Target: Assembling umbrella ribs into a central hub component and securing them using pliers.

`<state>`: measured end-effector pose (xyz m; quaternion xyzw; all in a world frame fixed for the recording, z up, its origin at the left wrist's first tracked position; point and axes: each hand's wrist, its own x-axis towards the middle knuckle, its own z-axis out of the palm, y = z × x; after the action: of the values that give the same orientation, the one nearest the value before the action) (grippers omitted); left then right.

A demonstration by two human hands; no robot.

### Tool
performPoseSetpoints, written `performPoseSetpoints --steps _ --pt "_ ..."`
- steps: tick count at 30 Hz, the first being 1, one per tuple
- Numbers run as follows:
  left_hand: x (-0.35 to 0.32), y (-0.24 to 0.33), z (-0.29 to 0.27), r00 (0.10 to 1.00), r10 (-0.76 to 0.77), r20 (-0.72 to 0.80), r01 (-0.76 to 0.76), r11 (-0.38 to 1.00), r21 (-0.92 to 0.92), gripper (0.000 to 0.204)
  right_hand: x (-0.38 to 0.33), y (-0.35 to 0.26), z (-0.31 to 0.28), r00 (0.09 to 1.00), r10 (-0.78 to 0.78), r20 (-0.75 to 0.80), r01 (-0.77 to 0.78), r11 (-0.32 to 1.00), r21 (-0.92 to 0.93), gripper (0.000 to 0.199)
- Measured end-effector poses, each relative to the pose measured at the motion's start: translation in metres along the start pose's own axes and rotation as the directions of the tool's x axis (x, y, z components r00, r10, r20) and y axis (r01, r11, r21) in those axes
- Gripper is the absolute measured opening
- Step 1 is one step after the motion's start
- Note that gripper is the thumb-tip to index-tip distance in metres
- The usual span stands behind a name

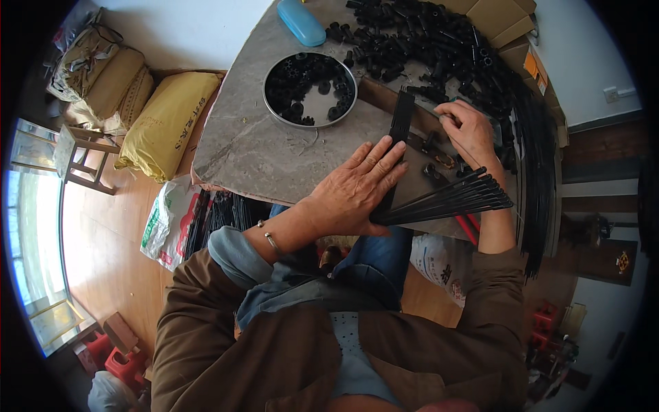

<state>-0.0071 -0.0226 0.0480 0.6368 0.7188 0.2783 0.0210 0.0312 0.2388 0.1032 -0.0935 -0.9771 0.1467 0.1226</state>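
Note:
My left hand (360, 182) lies with straight fingers over a long black bar (403, 115) at the table's edge. Between its thumb and palm converges a bundle of thin black rods (453, 198), which fan out to the right. Beyond the bar, my right hand (473, 134) is closed, thumb against fingers, on something small and thin that I cannot make out. Below that hand, several small dark metal parts (431, 143) lie on a brown surface. A round metal tin (311, 126) of small black toothed pieces stands left of the bar.
Black tubular parts (419, 41) heap at the back of the grey table (233, 147), beside a blue case (302, 22) and cardboard (501, 17). Long black rods (532, 172) hang along the right edge. Red handles (468, 229) show near my right forearm. A yellow sack (168, 123) lies left.

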Motion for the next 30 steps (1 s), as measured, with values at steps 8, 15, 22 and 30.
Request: performPoseSetpoints --steps 8,15,22,30 --pt "0.000 0.000 0.000 1.000 -0.005 0.000 0.005 1.000 0.001 0.106 0.000 0.001 0.003 1.000 -0.020 -0.012 0.020 1.000 0.006 0.014" --pt "0.000 0.000 0.001 1.000 -0.001 -0.001 0.001 1.000 0.000 0.105 0.000 0.000 0.003 1.000 -0.003 -0.014 0.003 1.000 -0.008 0.014" --pt "-0.002 -0.001 0.002 1.000 0.000 -0.012 0.000 1.000 0.004 0.104 0.002 -0.005 0.003 1.000 -0.021 0.000 0.021 1.000 0.011 0.014" --pt "-0.001 -0.001 0.001 1.000 0.002 -0.010 -0.002 1.000 0.011 0.104 0.019 -0.002 0.010 0.969 -0.239 -0.069 0.228 0.964 -0.140 0.010"
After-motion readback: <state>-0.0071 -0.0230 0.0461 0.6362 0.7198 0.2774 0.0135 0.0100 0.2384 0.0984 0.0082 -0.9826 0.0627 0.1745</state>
